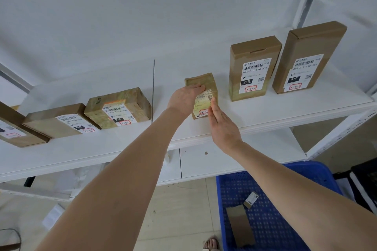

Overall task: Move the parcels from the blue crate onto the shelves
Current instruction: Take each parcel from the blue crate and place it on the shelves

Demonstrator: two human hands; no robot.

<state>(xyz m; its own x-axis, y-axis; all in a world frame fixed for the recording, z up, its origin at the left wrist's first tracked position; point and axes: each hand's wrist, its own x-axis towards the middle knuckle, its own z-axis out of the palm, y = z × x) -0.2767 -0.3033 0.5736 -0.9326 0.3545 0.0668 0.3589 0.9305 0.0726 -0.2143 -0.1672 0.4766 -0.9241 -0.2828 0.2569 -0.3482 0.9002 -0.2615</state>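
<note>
Squaring the small parcel [204, 82] mid-shelf [265, 112] near the front edge, my left hand [186, 98] laid over it, grip unclear, my right hand [222, 128] flat, fingers together against its side; next probably back to the blue crate [230, 189] for the two leftover parcels [240, 226].

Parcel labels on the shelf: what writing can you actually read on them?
"010-010-L30-551", "010", "3-3-7": shorter upright box.
"010-010-L30-551", "010", "3-3-8": tallest box.
"010-010-L30-551", "010", "3-3-3": taped box.
"3-3-", rest hidden: small parcel.
Flat box, leftmost box, crate parcels: too blurred or small.
</note>
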